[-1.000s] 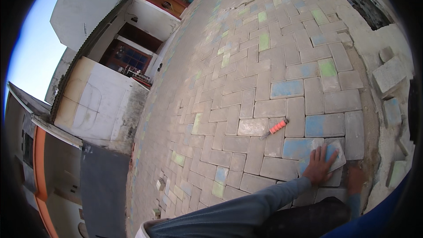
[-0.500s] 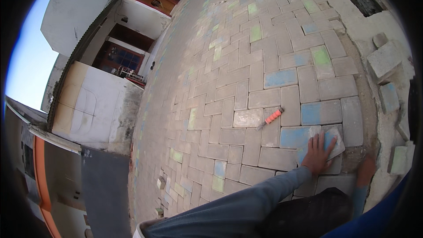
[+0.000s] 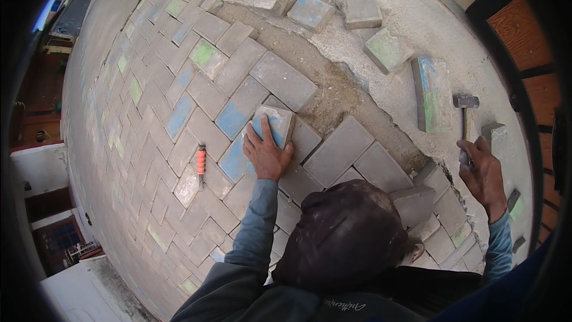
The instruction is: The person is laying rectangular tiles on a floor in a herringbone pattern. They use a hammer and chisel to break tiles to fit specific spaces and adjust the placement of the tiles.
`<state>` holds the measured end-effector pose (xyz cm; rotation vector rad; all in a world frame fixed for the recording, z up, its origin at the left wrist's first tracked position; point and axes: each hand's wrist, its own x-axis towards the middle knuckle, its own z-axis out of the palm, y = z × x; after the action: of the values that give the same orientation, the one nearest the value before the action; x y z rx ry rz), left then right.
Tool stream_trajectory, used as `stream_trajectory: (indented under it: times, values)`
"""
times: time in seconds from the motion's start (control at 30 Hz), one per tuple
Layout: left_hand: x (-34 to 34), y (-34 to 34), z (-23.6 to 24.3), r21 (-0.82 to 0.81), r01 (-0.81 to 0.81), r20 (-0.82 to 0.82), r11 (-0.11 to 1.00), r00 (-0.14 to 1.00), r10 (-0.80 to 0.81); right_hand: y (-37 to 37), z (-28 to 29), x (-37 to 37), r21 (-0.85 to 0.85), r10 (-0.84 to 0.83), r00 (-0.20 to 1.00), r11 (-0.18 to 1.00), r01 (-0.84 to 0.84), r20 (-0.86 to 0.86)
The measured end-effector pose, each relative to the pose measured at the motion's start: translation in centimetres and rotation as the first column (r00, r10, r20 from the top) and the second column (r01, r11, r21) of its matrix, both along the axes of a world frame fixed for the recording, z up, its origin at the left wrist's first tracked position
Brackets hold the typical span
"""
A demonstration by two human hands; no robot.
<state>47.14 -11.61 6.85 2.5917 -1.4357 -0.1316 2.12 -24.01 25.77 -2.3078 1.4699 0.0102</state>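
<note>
A worker's left hand (image 3: 265, 152) spreads its fingers flat over one blue-and-grey block (image 3: 283, 121) atop the laid pavers (image 3: 207, 96), while the right hand (image 3: 485, 176) grasps one hammer (image 3: 466, 102) by its handle. At least five loose blocks (image 3: 310, 12) lie on the concrete (image 3: 396, 98); one orange-handled tool (image 3: 201, 160) rests on the paving. Exposed sand (image 3: 339, 96) separates the pavers' stepped edge from the concrete's jagged one.

Near the centre of the frame I see a grey paving block (image 3: 281, 121) with blue patches, broad face up, partly covered; at the right, I make out a grey-headed hammer (image 3: 466, 102), gripped by its handle, head uppermost in the frame
</note>
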Motion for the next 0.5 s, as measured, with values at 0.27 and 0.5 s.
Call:
stream_trajectory:
  times: [0.27,0.5]
  values:
    - [1.7,-1.1,0.4,0.034,0.078,-0.154,0.996,0.985,-0.072,17.5,2.9,-17.2,-0.004,-0.633,0.774,0.774,0.633,-0.027]
    - [-5.5,-9.9,2.3,-0.167,0.332,-0.199,0.928,0.911,-0.361,17.8,1.7,-18.3,-0.047,-0.652,0.758,0.758,0.651,-0.021]
